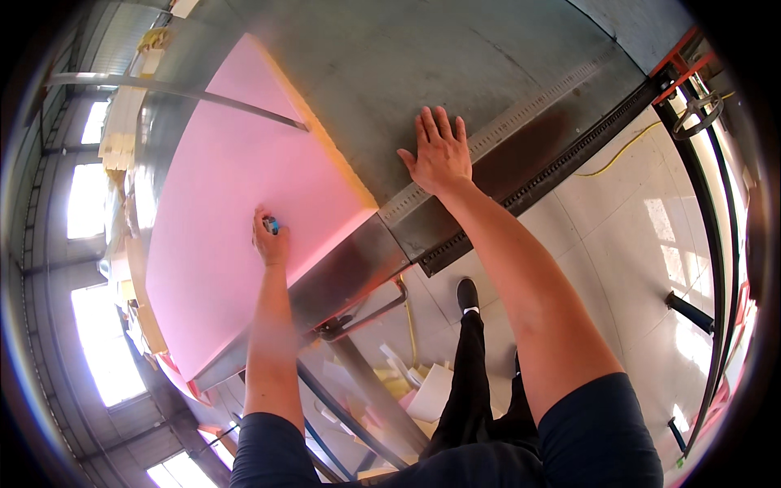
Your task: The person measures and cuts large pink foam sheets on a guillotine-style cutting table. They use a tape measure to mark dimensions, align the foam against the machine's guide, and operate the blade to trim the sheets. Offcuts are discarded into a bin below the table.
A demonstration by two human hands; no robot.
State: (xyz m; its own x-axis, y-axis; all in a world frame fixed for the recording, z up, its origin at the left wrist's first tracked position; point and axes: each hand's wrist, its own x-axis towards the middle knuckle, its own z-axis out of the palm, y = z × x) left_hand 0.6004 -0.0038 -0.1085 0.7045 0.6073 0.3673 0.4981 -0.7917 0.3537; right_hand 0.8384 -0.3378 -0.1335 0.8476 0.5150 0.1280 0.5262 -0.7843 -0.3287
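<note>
A large pink foam sheet (236,171) with a yellowish edge lies on the left part of the metal table. Over the foam, my left hand (268,246) is closed around a small blue and dark object (271,224), mostly hidden by the fingers, so its kind is unclear. My right hand (442,154) rests palm down on the grey metal tabletop (366,73), fingers spread, holding nothing. It lies to the right of the foam, beside a ruler scale (521,118) set along the table's near side.
A thin metal strip (179,92) crosses above the foam from the left. Along the table's near edge runs a dark toothed rail (561,171). Foam offcuts (431,392) lie on the floor below. A yellow cable (622,153) trails across the tiles at right.
</note>
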